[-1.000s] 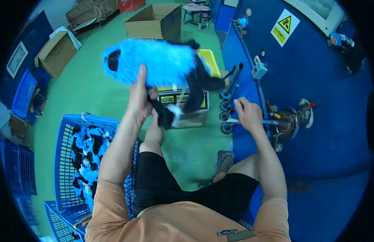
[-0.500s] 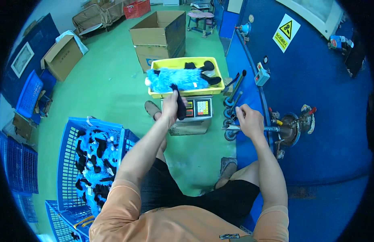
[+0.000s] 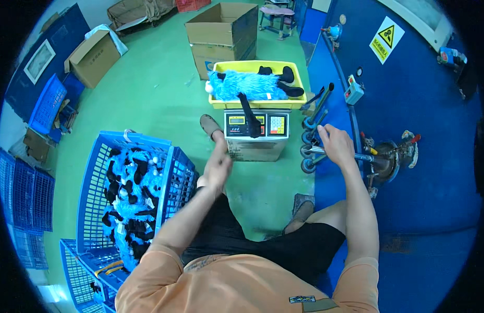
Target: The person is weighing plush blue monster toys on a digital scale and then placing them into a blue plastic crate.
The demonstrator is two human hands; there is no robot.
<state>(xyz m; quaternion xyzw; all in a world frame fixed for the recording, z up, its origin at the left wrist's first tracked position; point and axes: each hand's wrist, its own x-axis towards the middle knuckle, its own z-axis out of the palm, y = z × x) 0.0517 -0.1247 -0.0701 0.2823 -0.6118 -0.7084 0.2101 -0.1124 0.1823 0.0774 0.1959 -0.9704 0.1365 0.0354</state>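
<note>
Left hand [image 3: 217, 169] has just let go: half a second ago it held a black limb [image 3: 248, 112] of the blue plush toy [image 3: 244, 85]; now it is empty, drawn back over the knee, fingers loosely apart and motion-blurred. Toy lies lengthwise in the yellow tray [image 3: 276, 104] on the digital scale [image 3: 232, 130], black feet to the right, that limb draped over the rim across the scale's panel. Inference: toy is set down, free of both hands. Right hand [image 3: 337, 146] lies over the metal tube [image 3: 364, 157]; undersides hidden, cannot tell whether it grips. More plush toys [image 3: 128, 194] fill the blue crate [image 3: 90, 203], left.
</note>
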